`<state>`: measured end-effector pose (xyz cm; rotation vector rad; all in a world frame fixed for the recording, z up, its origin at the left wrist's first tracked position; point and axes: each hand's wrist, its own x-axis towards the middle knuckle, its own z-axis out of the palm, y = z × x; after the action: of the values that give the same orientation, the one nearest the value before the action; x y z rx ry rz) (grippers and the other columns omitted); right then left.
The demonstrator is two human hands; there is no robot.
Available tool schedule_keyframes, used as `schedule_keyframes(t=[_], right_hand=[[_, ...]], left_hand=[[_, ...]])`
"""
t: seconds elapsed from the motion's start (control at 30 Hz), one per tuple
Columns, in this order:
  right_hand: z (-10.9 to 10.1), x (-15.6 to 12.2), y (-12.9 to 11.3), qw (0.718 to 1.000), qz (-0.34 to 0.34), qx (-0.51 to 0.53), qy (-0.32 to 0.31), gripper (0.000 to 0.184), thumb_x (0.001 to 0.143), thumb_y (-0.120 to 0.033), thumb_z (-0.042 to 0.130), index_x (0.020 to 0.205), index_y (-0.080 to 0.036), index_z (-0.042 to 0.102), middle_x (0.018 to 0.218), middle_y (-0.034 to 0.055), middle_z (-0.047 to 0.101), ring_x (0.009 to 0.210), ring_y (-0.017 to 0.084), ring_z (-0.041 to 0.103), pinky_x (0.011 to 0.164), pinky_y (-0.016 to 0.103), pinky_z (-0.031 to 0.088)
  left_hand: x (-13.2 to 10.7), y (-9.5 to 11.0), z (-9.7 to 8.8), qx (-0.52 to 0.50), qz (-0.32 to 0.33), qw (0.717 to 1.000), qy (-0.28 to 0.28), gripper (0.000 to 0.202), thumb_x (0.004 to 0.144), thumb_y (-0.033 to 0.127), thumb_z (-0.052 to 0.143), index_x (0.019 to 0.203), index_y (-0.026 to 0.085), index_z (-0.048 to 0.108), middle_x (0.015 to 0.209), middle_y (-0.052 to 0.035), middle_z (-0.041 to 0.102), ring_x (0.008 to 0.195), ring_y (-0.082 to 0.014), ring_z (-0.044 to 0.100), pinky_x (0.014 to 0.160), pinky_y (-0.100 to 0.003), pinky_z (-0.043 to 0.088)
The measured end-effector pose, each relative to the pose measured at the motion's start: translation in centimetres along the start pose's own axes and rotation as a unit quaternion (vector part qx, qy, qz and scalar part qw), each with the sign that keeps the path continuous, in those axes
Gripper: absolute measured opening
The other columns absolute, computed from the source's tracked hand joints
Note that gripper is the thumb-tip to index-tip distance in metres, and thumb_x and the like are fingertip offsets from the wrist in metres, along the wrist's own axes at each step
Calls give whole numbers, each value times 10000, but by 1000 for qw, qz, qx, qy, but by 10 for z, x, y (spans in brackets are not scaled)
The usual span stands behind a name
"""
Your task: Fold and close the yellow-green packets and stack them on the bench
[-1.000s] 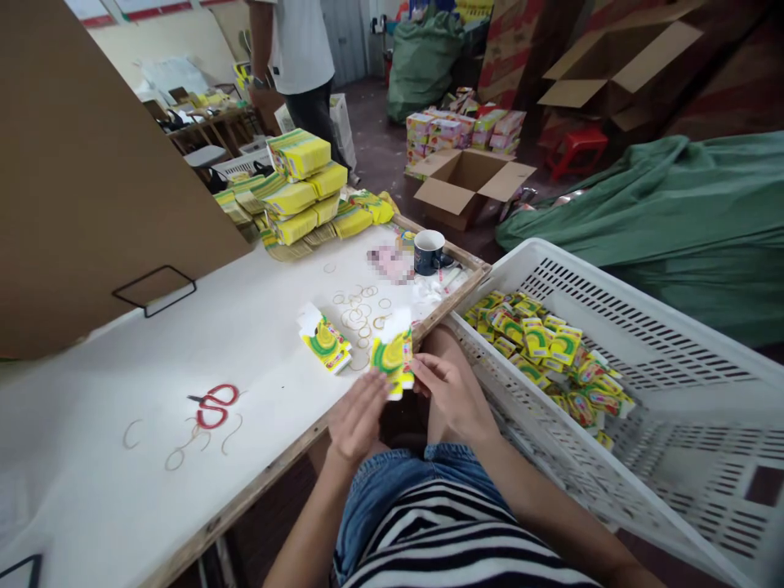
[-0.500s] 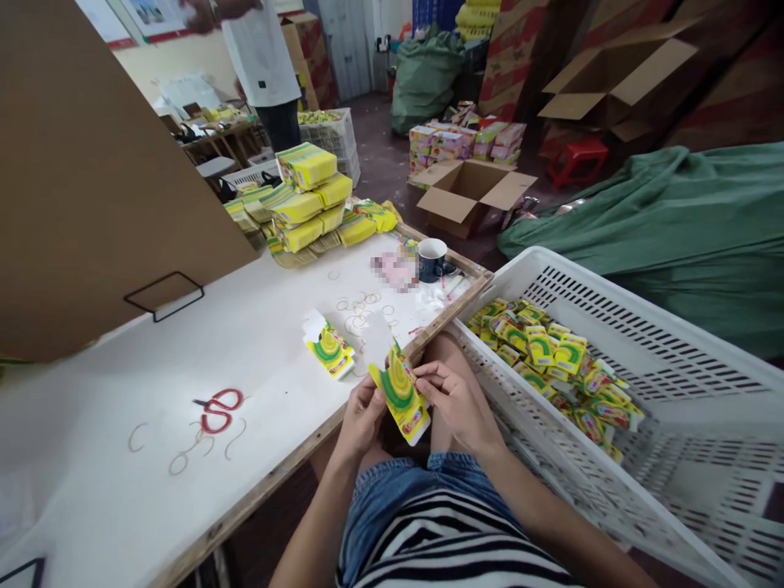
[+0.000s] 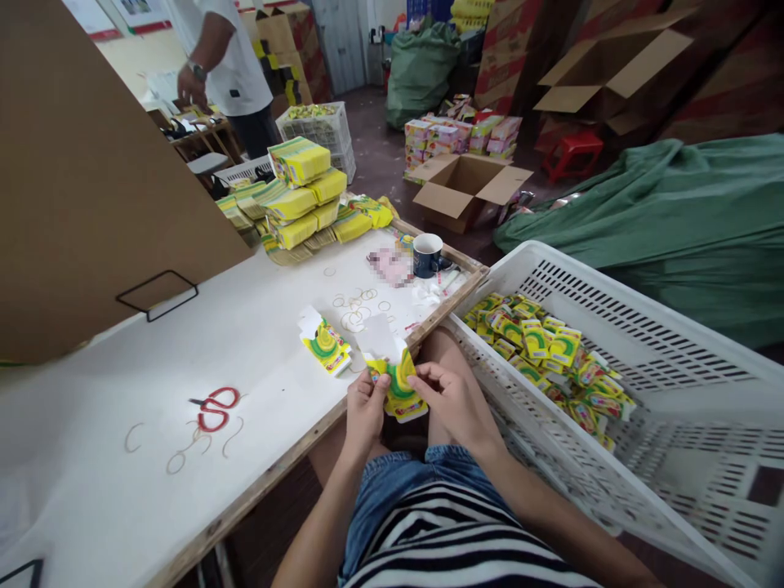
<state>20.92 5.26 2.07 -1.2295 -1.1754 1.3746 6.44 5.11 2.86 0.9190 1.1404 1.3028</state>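
Both hands hold one small yellow-and-green carton (image 3: 399, 384) over my lap at the table's front edge. My left hand (image 3: 363, 408) grips its left side with curled fingers. My right hand (image 3: 452, 398) pinches its right side. The carton's white flap sticks up open. A second carton of the same kind (image 3: 324, 340) lies on the white table (image 3: 122, 506) just left of my hands, its flap also open. Several loose rubber bands (image 3: 356, 304) lie scattered beyond it.
A white plastic crate (image 3: 649, 343) at my right holds several small yellow packs (image 3: 545, 351). Red scissors (image 3: 211, 407), a dark mug (image 3: 427, 254) and stacked yellow bundles (image 3: 300, 196) sit on the table. A brown board (image 3: 91, 180) leans at left. A person (image 3: 224, 65) stands behind.
The carton moved from the table edge down toward my lap and was turned between both hands, its white flap now standing up. The person behind stepped left.
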Motion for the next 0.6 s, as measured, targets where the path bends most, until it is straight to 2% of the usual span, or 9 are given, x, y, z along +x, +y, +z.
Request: schedule_keyframes(t=[0.07,0.1,0.2,0.27,0.37,0.47,0.6], right_hand=[[0,2,4,999,-17,-18,20,361,799,-520,646,847,-162,659,799,60,689,732,202,627,666,310,524],[0,3,6,999,-24,-24,31,349,806,-512,641,835,-164,648,780,54,680,713,196,622,650,304,519],[-3,6,6,996,-54,-40,56,301,824,-470,638,860,-171,617,759,42,659,683,181,615,620,285,510],[-7,8,2,995,-80,-45,46,310,831,-419,648,1018,-175,602,850,53,669,736,183,630,648,285,519],[-13,9,-5,993,-106,-39,-17,508,853,-352,641,1312,-213,474,1023,70,657,816,178,641,698,288,530],[-21,11,-7,989,-114,-15,-96,496,882,-338,614,1340,-230,456,1036,61,650,834,168,641,716,278,527],[-33,15,-6,979,-120,-10,-162,249,921,-373,567,1092,-196,601,917,42,651,816,167,629,698,266,507]], left_hand=[[1,1,2,6,-2,1000,0,369,752,474,728,896,153,615,702,-11,703,577,-125,632,564,-222,507],[0,1,3,10,2,1000,3,384,760,448,728,976,160,595,733,-12,706,601,-128,644,580,-221,511],[-1,3,4,29,29,999,15,597,776,336,734,1261,216,409,879,-18,708,728,-143,690,674,-235,533],[-2,6,2,46,36,998,-14,688,804,296,710,1351,250,294,962,-38,702,799,-157,702,715,-257,542],[-3,13,-4,53,14,992,-112,708,850,305,660,1417,271,237,1080,-83,691,898,-190,697,758,-297,552],[-4,21,-9,45,-9,982,-181,643,861,314,649,1400,266,301,1163,-99,671,984,-219,678,807,-320,548],[-9,26,-12,33,-39,973,-224,443,830,297,693,1207,224,473,1035,-73,703,923,-222,687,760,-299,548]])
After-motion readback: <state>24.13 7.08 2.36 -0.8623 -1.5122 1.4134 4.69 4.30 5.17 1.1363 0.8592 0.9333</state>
